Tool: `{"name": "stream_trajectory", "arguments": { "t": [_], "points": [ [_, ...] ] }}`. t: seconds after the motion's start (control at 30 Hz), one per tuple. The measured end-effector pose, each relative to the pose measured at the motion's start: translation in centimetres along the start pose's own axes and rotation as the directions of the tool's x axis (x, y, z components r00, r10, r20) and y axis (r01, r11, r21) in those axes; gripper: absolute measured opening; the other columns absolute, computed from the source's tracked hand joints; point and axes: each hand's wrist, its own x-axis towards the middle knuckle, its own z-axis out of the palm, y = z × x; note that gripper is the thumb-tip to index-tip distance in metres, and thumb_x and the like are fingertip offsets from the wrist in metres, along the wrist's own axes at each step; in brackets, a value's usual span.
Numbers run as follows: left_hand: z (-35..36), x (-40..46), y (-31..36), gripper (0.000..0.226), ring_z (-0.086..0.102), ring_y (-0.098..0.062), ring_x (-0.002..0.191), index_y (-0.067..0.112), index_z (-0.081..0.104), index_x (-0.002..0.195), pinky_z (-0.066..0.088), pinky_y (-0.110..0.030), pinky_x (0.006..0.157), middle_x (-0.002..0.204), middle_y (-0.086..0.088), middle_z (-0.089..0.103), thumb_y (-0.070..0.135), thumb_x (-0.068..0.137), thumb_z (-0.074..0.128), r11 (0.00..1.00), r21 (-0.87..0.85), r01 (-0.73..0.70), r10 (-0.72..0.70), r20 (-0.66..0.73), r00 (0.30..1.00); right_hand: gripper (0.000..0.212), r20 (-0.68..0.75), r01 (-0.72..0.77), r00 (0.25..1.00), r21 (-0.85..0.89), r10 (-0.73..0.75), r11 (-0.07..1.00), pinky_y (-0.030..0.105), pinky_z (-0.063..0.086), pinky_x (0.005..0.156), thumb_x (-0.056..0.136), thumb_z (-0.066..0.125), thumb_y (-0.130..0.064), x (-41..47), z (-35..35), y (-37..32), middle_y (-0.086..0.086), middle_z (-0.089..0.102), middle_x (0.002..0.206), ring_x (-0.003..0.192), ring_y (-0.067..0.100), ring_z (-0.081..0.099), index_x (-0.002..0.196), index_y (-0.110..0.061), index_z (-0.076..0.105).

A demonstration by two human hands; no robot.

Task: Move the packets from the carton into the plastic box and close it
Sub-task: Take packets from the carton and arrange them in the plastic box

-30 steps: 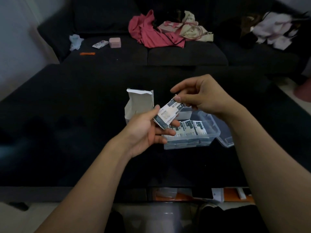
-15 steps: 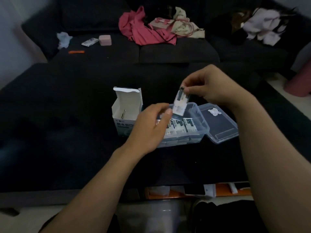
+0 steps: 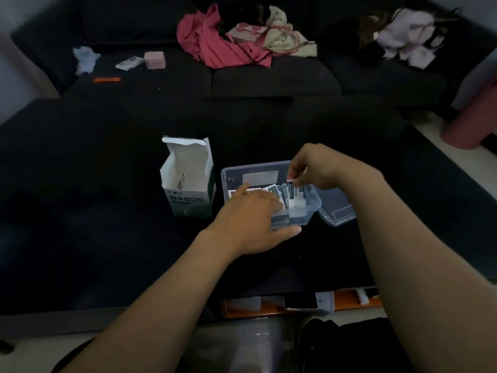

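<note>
Right hand (image 3: 313,168) at about 1 o'clock from frame centre, reaching down into the clear rectangular plastic box (image 3: 309,211); thumb and fingertips pinch the top edge of a small white-and-dark printed packet (image 3: 295,196) standing tilted inside the box. Left hand (image 3: 250,219) at centre, back of hand up, fingers extended and loosely spread over the near-left part of the box, fingertips on the packets there, thumb stretched along the outside of the box's near wall; it curls around nothing. More small white-and-dark packets (image 3: 277,191) lie in an overlapping row inside the box, partly hidden under the left hand. Far inside wall of the box shows a pale rectangular label.

Clear plastic lid (image 3: 338,208) lies open at 3 o'clock of the box, touching its right edge; box not closed. White cardboard carton with green lower part and printed characters (image 3: 188,184) stands upright at 9 o'clock of the box, just beside it, top flap open, one thin item visible inside, too dim to identify.

All sit on a black table surface (image 3: 107,211). At 12 o'clock, a dark sofa (image 3: 269,79) with a pink-red cloth (image 3: 215,49), beige bag (image 3: 279,36), pink small box (image 3: 154,60), and white clothes (image 3: 408,33) at 1 o'clock.
</note>
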Motion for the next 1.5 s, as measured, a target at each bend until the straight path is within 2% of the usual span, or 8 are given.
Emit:
{"name": "stream_trajectory", "arguments": {
  "t": [0.27, 0.47, 0.63, 0.8, 0.9, 1.07, 1.23, 1.5],
  "points": [
    [-0.2, 0.0, 0.5, 0.065, 0.055, -0.012, 0.126, 0.028, 0.070, 0.118, 0.014, -0.045, 0.123, 0.128, 0.008, 0.068, 0.078, 0.091, 0.039, 0.999, -0.030, 0.032, -0.032, 0.013, 0.999, 0.036, -0.050, -0.079, 0.996, -0.099, 0.074, 0.992, 0.039, 0.049, 0.097, 0.080, 0.079, -0.008, 1.0, 1.8, -0.3, 0.003, 0.061, 0.126, 0.117, 0.024, 0.058, 0.110, -0.027, 0.070],
    [-0.1, 0.2, 0.4, 0.056, 0.059, -0.010, 0.115, 0.039, 0.067, 0.111, 0.018, -0.047, 0.122, 0.111, 0.012, 0.071, 0.079, 0.091, 0.034, 0.997, -0.067, 0.040, -0.039, 0.017, 0.999, 0.043, -0.043, -0.101, 0.995, -0.211, 0.094, 0.972, 0.041, 0.053, 0.088, 0.077, 0.080, -0.012, 1.0, 2.3, -0.9, 0.004, 0.065, 0.116, 0.102, 0.026, 0.062, 0.116, -0.022, 0.066],
    [0.4, 0.5, -0.1, 0.051, 0.060, -0.010, 0.103, 0.040, 0.061, 0.095, 0.024, -0.049, 0.119, 0.097, 0.013, 0.070, 0.080, 0.088, 0.031, 0.996, -0.076, 0.055, -0.053, 0.025, 0.998, 0.051, 0.004, -0.143, 0.989, -0.264, 0.149, 0.954, 0.047, 0.043, 0.097, 0.077, 0.082, -0.022, 1.1, 2.5, -1.4, 0.001, 0.063, 0.122, 0.114, 0.025, 0.057, 0.124, -0.025, 0.061],
    [0.6, 0.7, -0.3, 0.045, 0.060, -0.008, 0.110, 0.044, 0.059, 0.096, 0.018, -0.050, 0.122, 0.100, 0.014, 0.071, 0.079, 0.089, 0.031, 0.992, -0.111, 0.060, -0.055, 0.048, 0.997, 0.058, 0.047, -0.161, 0.983, -0.250, 0.178, 0.955, 0.038, 0.048, 0.081, 0.076, 0.084, -0.023, 1.2, 2.4, -1.5, 0.004, 0.062, 0.124, 0.111, 0.025, 0.060, 0.128, -0.018, 0.059],
    [0.5, 0.6, -0.4, 0.045, 0.058, -0.008, 0.119, 0.045, 0.060, 0.105, 0.015, -0.050, 0.123, 0.111, 0.014, 0.072, 0.077, 0.090, 0.033, 0.991, -0.124, 0.044, -0.039, 0.044, 0.998, 0.051, 0.061, -0.149, 0.984, -0.232, 0.167, 0.961, 0.036, 0.047, 0.080, 0.079, 0.082, -0.024, 1.5, 2.4, -1.5, 0.004, 0.063, 0.120, 0.107, 0.023, 0.061, 0.126, -0.018, 0.061],
    [0.3, 0.6, -0.1, 0.054, 0.055, -0.009, 0.125, 0.044, 0.060, 0.125, 0.009, -0.053, 0.124, 0.122, 0.014, 0.069, 0.075, 0.091, 0.033, 0.991, -0.121, 0.047, -0.041, 0.054, 0.998, 0.043, 0.122, -0.079, 0.988, -0.148, 0.097, 0.986, 0.038, 0.050, 0.099, 0.085, 0.076, -0.029, 1.9, 2.4, -1.6, 0.001, 0.064, 0.126, 0.113, 0.021, 0.060, 0.126, -0.024, 0.066],
    [0.2, 0.5, -0.1, 0.044, 0.060, -0.009, 0.115, 0.045, 0.061, 0.106, 0.011, -0.053, 0.123, 0.106, 0.015, 0.071, 0.076, 0.089, 0.034, 0.991, -0.124, 0.053, -0.047, 0.048, 0.998, 0.044, 0.140, -0.105, 0.982, -0.164, 0.129, 0.981, 0.038, 0.050, 0.099, 0.083, 0.078, -0.025, 1.8, 2.5, -1.4, 0.002, 0.065, 0.125, 0.115, 0.022, 0.059, 0.125, -0.024, 0.068],
    [0.1, 0.3, 0.0, 0.042, 0.059, -0.011, 0.116, 0.039, 0.064, 0.120, 0.034, -0.043, 0.114, 0.121, 0.014, 0.067, 0.066, 0.094, 0.046, 0.990, -0.144, -0.009, -0.001, -0.068, 0.998, 0.044, 0.139, -0.110, 0.983, -0.079, 0.120, 0.991, 0.038, 0.049, 0.103, 0.091, 0.070, -0.023, 2.0, 2.4, -1.6, 0.002, 0.060, 0.133, 0.117, 0.021, 0.059, 0.134, -0.024, 0.060]
  ]
}}
